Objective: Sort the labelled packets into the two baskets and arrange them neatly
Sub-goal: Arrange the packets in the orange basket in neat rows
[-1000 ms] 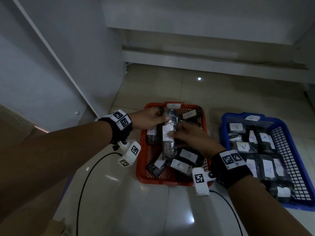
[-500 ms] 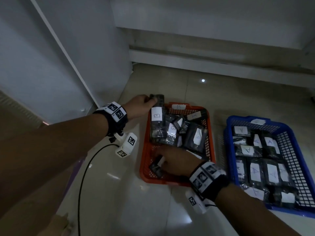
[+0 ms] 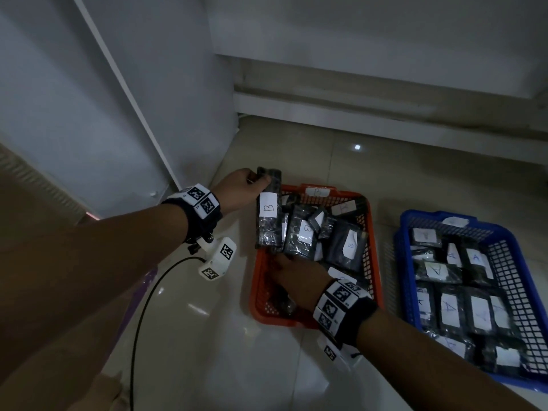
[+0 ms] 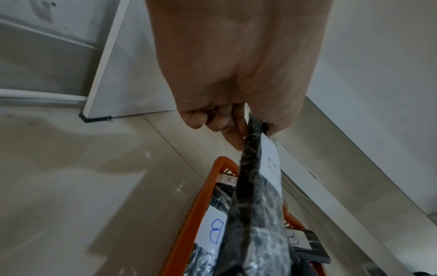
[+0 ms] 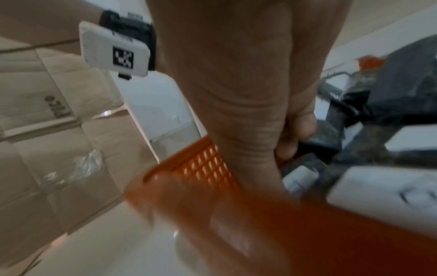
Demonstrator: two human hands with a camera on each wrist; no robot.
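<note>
Since a second ago the left grip [image 3: 241, 186] has lifted a B packet [image 3: 268, 215], pinching its top edge.

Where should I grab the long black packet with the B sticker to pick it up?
Probably by its top end, from above. The B packet stands nearly upright along the orange basket's left wall, so only that end sticks out. The left hand pinches it there, thumb on one flat face, fingers on the other.
</note>
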